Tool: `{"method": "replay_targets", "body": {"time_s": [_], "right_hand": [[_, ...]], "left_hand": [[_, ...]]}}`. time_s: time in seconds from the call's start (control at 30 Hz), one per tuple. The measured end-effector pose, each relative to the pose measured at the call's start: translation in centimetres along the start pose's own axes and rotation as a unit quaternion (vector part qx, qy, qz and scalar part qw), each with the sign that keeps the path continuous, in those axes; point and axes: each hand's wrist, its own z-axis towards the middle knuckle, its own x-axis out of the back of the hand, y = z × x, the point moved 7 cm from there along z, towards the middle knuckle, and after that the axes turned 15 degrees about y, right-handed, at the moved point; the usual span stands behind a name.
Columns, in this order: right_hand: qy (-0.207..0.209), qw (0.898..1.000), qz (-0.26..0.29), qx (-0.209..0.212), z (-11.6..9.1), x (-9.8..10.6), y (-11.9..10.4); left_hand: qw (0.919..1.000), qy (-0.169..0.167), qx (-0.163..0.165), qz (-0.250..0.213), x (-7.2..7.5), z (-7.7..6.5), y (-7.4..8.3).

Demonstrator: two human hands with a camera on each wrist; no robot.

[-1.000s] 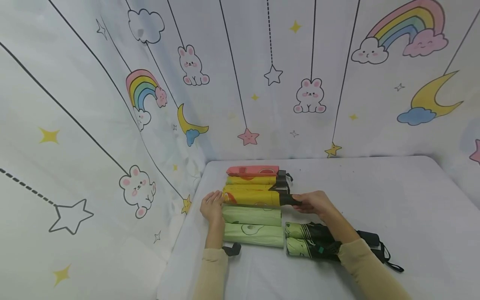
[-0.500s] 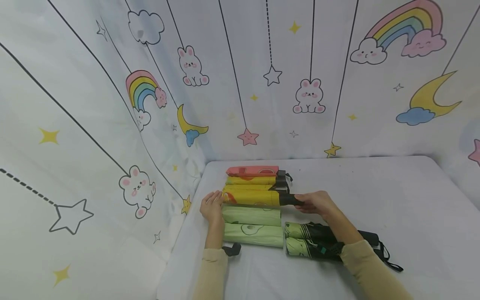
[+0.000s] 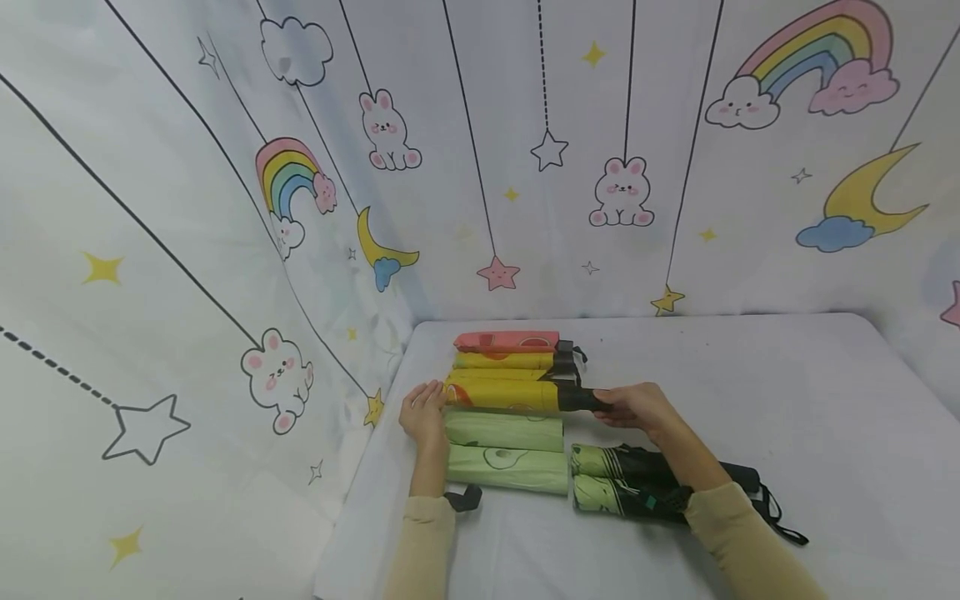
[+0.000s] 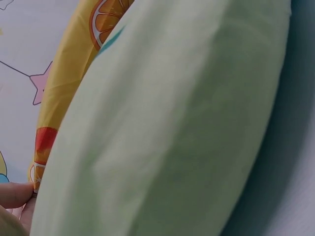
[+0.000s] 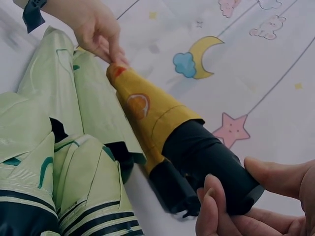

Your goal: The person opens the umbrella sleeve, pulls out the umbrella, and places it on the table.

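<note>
A yellow umbrella sleeve (image 3: 502,396) with orange-slice print lies crosswise in front of me. Out of its right end sticks a black folding umbrella (image 5: 211,162). My left hand (image 3: 425,410) pinches the sleeve's closed left end, thumb and fingertips showing in the left wrist view. On the other side my right hand (image 3: 633,406) grips the umbrella's black end, with the thumb on one side and fingers curled beneath. Most of the umbrella is hidden inside the sleeve. Nearest to my left wrist are two pale green avocado-print sleeves (image 3: 506,469), one filling much of the left wrist view (image 4: 162,128).
Behind lie other yellow covered umbrellas (image 3: 502,361) and a red one (image 3: 506,341), with black ends pointing right. Two green-and-black folded umbrellas (image 3: 596,494) with wrist straps lie under my right forearm. The white tabletop (image 3: 787,392) extends right; printed curtains (image 3: 465,167) stand behind and left.
My right hand has shifted slightly right, and more of the black umbrella shows beyond the yellow sleeve. My left hand stays at the sleeve's left end.
</note>
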Motion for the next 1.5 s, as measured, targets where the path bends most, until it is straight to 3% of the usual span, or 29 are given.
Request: {"method": "replay_targets", "body": {"time_s": [0.63, 1.5], "right_hand": [[0.002, 1.0, -0.008, 0.003, 0.4, 0.7, 0.4], [-0.026, 0.999, -0.018, 0.044, -0.3, 2.8, -0.2]], "left_hand": [[0.9999, 0.01, -0.006, 0.006, 0.3, 0.3, -0.3], [0.9996, 0.016, -0.008, 0.021, 0.2, 0.3, -0.3]]}}
